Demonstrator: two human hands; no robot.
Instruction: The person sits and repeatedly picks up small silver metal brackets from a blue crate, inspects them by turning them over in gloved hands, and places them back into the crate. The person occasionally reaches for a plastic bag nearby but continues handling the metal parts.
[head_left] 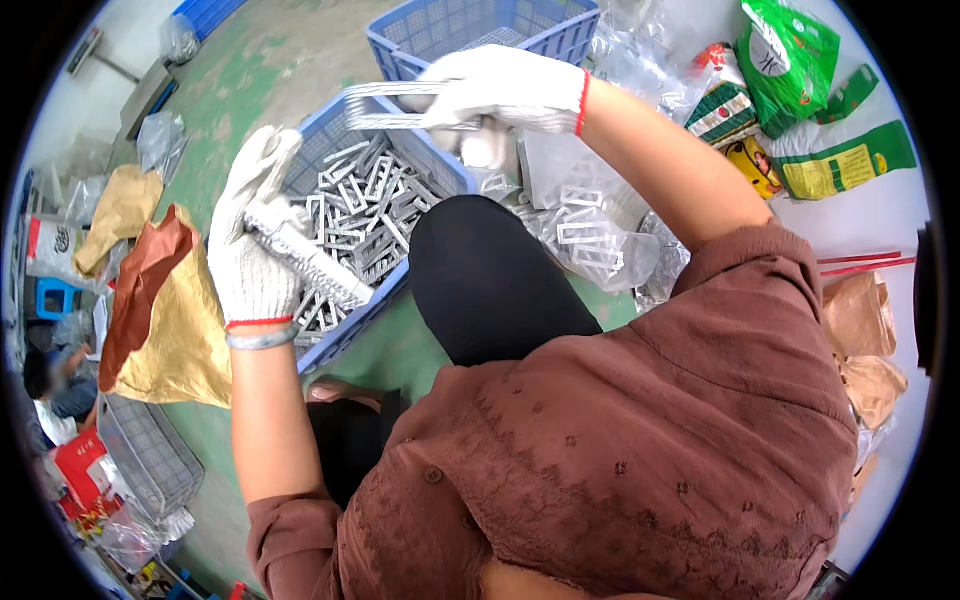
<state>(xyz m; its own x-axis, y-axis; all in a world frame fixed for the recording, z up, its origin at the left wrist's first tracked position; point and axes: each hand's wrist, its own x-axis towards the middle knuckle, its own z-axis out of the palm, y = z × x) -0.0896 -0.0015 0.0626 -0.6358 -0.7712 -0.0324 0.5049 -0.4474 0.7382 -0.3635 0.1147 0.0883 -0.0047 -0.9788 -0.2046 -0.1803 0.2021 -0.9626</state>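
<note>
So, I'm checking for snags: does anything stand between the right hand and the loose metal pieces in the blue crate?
Yes, in this view: the blue crate's upper-right rim lies between the right hand and the loose metal pieces. The hand's height above it can't be judged.

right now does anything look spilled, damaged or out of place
Nothing obvious stands out as spilled or damaged. The metal frames in the nearer blue crate lie jumbled, unlike the aligned stack in the left hand.

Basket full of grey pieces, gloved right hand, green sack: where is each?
Basket (450, 172), head view: side wall, near a corner.
Gloved right hand (508, 92), head view: back of the hand.
Green sack (797, 72), head view: middle.
</note>
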